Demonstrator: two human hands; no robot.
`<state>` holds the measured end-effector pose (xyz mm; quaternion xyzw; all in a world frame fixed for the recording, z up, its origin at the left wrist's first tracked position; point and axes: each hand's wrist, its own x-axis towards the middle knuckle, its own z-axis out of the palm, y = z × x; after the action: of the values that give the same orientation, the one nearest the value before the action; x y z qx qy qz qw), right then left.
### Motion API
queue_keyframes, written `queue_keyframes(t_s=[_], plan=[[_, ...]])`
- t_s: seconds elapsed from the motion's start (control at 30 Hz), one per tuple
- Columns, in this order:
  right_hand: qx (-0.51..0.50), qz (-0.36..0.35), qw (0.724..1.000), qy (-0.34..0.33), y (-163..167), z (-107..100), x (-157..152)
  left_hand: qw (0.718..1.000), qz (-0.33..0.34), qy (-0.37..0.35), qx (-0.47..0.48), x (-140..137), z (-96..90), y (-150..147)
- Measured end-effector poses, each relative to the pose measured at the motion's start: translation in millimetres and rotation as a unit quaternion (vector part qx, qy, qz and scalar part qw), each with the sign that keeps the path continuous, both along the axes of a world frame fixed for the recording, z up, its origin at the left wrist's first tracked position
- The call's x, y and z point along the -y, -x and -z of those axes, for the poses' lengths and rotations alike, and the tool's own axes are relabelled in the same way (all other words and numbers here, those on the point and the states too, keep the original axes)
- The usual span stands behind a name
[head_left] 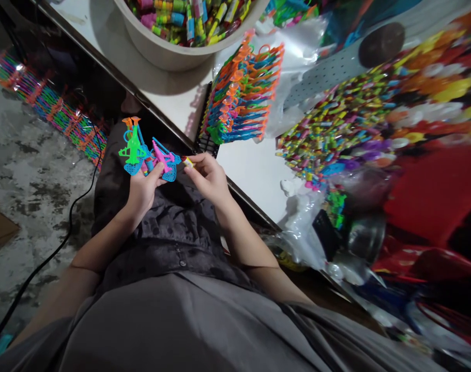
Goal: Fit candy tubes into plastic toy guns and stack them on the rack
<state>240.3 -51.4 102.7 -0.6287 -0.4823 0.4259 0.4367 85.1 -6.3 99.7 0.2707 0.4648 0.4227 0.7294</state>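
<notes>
Above my lap, my left hand is closed around small plastic toys. Among them are a green toy plane, a pink toy plane and blue pieces with a mesh face. Between the thumb and fingers of my right hand is a small wrapped tube, yellow and white with a dark red end. Its dark end is at the tip of a blue piece beside the pink plane; I cannot tell whether they are joined.
On the white table stand a bucket of wrapped tubes and a dense stack of colourful plastic toys. Loose wrapped tubes form a heap farther right. More bundled toys lie at left, near a black cable.
</notes>
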Motion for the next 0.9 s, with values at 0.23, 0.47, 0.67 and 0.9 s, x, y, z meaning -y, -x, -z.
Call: queue_keyframes(t_s=[0.23,0.47,0.67,0.9], plan=[[-0.077,-0.01,0.995,0.058,1.6,-2.1,-2.5,1.0,0.005,-0.009,-0.02,0.6,2.3,-0.2],[-0.066,-0.023,0.995,0.071,0.0,-1.3,-1.6,0.999,-0.015,-0.012,-0.031,4.9,7.6,-1.6],[-0.031,-0.031,0.997,0.057,-1.8,-4.4,0.0,0.999,-0.032,0.001,-0.022,7.6,9.0,-4.4],[0.05,-0.044,0.997,0.025,-3.7,-7.9,1.4,1.0,-0.021,-0.006,-0.02,7.2,9.6,-4.8]])
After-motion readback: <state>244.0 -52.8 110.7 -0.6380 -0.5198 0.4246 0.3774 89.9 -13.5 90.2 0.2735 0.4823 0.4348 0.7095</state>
